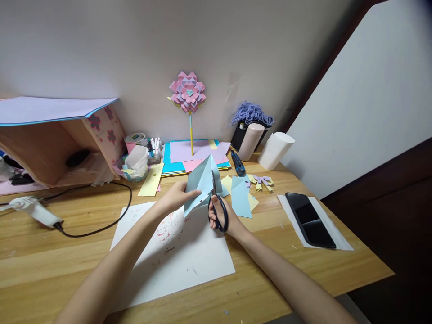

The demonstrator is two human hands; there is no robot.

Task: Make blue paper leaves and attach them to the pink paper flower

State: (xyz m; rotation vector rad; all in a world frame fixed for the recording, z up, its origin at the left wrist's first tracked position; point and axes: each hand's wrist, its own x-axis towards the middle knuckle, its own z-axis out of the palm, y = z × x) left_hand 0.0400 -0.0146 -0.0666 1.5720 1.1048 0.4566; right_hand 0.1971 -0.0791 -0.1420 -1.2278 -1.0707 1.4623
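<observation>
My left hand (177,196) pinches a folded light blue paper (202,182) and holds it up above the desk. My right hand (221,216) grips dark-handled scissors (218,204), whose blades point upward into the folded paper. Both hands hover over a large white sheet (175,256) marked with pink smudges. Just right of the scissors lie cut pieces of light blue paper (241,198) and yellow paper (253,202).
A glue gun (33,210) with black cord lies at left. Stacked coloured sheets (189,155), a pink paper flower (188,92) on a stick, markers, a utility knife (238,164), two white rolls and purple yarn (251,112) stand at the back. A black phone (309,219) rests right.
</observation>
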